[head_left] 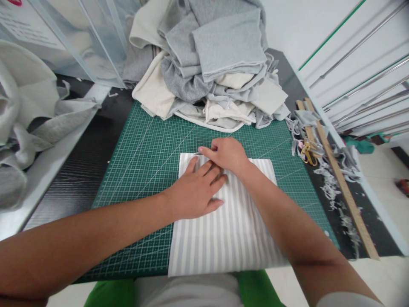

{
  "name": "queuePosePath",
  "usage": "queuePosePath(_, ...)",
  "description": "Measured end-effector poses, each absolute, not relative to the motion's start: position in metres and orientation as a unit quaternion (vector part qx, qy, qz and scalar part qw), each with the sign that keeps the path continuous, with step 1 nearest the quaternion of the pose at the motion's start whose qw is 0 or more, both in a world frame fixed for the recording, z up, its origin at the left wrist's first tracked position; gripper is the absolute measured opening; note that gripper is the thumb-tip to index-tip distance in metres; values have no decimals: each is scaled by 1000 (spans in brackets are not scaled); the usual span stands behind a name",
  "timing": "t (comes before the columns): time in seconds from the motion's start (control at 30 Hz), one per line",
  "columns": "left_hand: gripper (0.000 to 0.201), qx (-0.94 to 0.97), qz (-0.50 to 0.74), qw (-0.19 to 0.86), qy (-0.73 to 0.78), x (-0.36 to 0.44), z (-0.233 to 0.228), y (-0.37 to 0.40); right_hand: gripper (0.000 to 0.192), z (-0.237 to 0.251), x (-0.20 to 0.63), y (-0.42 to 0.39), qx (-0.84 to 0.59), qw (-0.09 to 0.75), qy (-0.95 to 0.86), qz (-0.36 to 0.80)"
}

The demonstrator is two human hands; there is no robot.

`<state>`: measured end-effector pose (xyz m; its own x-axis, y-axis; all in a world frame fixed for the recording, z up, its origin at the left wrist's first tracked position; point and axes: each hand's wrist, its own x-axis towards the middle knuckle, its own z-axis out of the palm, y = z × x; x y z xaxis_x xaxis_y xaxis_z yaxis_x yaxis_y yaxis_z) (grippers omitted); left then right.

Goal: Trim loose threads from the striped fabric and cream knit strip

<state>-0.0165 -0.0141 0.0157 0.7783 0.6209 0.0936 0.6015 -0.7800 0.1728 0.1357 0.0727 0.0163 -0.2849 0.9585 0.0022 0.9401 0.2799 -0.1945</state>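
Note:
A grey-and-white striped cloth (pixel 223 230) lies flat on the green cutting mat (pixel 143 170), its near edge hanging over the table's front. My left hand (pixel 194 192) rests palm down on the cloth's upper left part, fingers spread. My right hand (pixel 225 153) is at the cloth's far edge, fingers pinched around a small metal tool (pixel 198 153) whose tip shows just left of the forefinger. The rest of the tool is hidden in the hand.
A heap of grey and cream fabric pieces (pixel 211 64) fills the mat's far end. A wooden ruler (pixel 338 179), brass scissors (pixel 307 152) and fabric scraps (pixel 332 183) lie along the right edge. Clear plastic bins (pixel 64 38) and more cloth (pixel 28 111) stand at the left.

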Motion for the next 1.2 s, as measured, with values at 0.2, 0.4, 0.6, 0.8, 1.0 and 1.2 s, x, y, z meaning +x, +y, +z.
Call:
queuePosePath(0.2, 56, 940, 73, 69, 327, -16, 15, -14, 60, 15, 134, 71, -597, 60, -797, 71)
queuePosePath(0.4, 56, 939, 76, 71, 329, -16, 15, -15, 59, 17, 135, 71, -599, 55, -795, 80)
queuePosePath(0.6, 56, 940, 70, 66, 329, -17, 16, -15, 58, 19, 138, 74, -587, 54, -803, 89)
queuePosePath(0.8, 56, 941, 70, 64, 326, -17, 15, -14, 58, 20, 140, 76, -580, 58, -806, 100)
queuePosePath(1.0, 58, 940, 72, 63, 327, -17, 13, -14, 59, 19, 138, 76, -582, 54, -806, 97)
queuePosePath(1.2, 58, 940, 76, 63, 327, -17, 13, -14, 58, 21, 135, 75, -587, 43, -803, 98)
